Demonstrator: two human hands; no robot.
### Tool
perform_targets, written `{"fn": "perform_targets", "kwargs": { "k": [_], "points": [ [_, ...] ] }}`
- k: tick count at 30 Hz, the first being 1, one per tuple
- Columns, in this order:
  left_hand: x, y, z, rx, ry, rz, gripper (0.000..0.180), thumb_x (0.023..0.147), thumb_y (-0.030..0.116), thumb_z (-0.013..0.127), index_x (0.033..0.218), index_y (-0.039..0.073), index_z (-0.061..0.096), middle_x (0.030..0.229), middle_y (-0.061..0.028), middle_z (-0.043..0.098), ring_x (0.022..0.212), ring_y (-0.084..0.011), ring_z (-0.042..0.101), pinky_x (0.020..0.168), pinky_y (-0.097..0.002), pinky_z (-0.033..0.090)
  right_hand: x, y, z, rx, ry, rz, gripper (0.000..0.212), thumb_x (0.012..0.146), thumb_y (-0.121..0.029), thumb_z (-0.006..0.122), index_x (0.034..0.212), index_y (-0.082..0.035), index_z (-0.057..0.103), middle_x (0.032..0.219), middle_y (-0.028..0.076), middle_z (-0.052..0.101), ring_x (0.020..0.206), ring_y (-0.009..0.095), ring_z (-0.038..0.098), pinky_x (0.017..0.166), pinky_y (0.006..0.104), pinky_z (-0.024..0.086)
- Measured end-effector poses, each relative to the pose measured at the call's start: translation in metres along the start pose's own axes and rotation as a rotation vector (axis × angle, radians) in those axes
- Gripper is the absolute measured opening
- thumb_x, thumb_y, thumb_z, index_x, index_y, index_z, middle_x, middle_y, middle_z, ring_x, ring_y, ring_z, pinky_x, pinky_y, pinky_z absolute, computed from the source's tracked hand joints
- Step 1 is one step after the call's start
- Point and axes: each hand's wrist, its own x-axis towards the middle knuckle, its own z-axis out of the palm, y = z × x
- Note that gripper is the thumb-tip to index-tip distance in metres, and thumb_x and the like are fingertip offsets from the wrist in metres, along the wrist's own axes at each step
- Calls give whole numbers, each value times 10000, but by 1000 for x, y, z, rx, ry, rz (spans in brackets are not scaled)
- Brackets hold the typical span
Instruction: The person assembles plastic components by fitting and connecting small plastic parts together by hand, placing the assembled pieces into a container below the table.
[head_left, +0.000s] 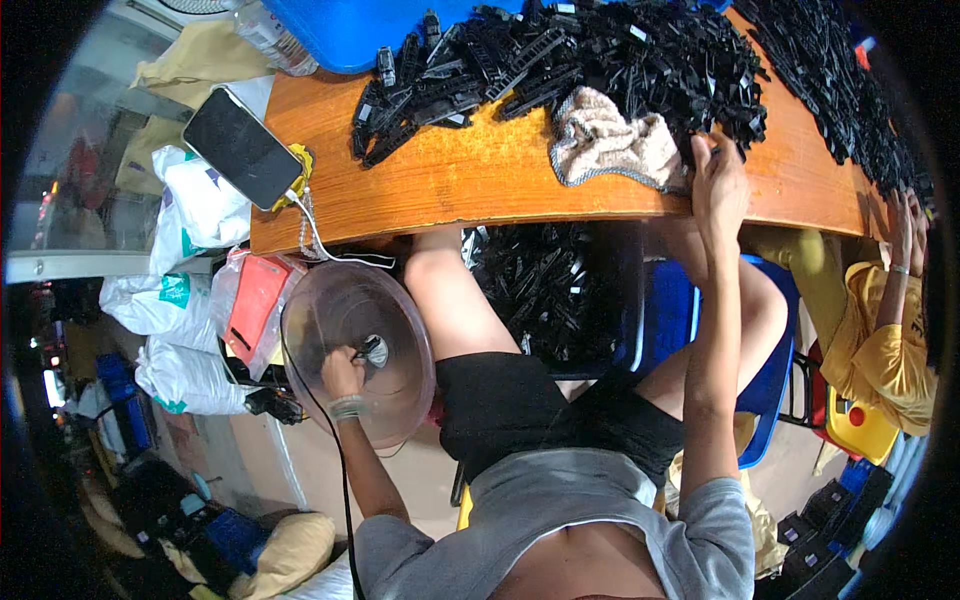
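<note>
My left hand [343, 373] is inside a clear round plastic tub [408, 300] by my left knee. Its fingers are curled together near a small white-and-dark bunch [375, 351] at the bottom; what they grip is too small to make out. On the table's near side, my right hand [720, 190] has its fingertips drawn together at the lower edge of a heap of small black plastic parts [660, 75]. Whatever lies between those fingers is hidden. Just left of that hand is a crumpled beige cloth [612, 140] with a grey edge.
A phone [242, 148] with a white cable lies at the wooden table's [400, 190] left corner. A blue tray [330, 35] stands behind. Under the table a bin holds more black parts [535, 290]. White sacks [190, 375] stand left; another person's hands [905, 230] work at far right.
</note>
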Motion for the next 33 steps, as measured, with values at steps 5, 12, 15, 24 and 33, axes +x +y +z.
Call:
{"fn": "perform_targets", "kwargs": {
  "k": [5,12,15,24,33],
  "points": [
    [-3,55,-4,-670,182,-325,190,783,-17,711,962,-50,655,890,-67,685,796,-129,632,756,-253,500,-2,-14,1,-89,-170,73,314,900,-373,598,1027,-89,639,844,187,666,812,358,647,695,428,488],
    [74,240,-64,-606,499,424,218,798,30,689,1008,2,639,984,-125,628,932,-268,605,833,-343,472,1,3,-18,229,-146,157,141,853,-129,611,970,-72,666,755,152,656,684,262,647,651,349,497],
    [110,296,-63,-577,476,651,192,780,-13,674,970,-9,652,990,-135,597,901,-283,580,840,-345,456,-2,9,-11,434,-164,244,116,821,-53,631,923,-53,685,775,118,644,683,195,626,643,315,489],
    [140,327,-56,-523,246,755,205,743,34,709,944,7,678,912,-119,566,895,-281,537,799,-364,450,-58,-85,-17,842,-485,-135,272,796,-10,687,1066,9,651,958,107,652,868,199,619,801,296,487],
    [142,325,-50,-549,265,771,199,744,21,703,940,3,673,906,-100,557,872,-274,515,784,-379,423,-46,-76,-19,709,-675,-173,246,770,52,685,1015,35,671,898,97,606,804,204,609,704,297,488]
  ]
}}
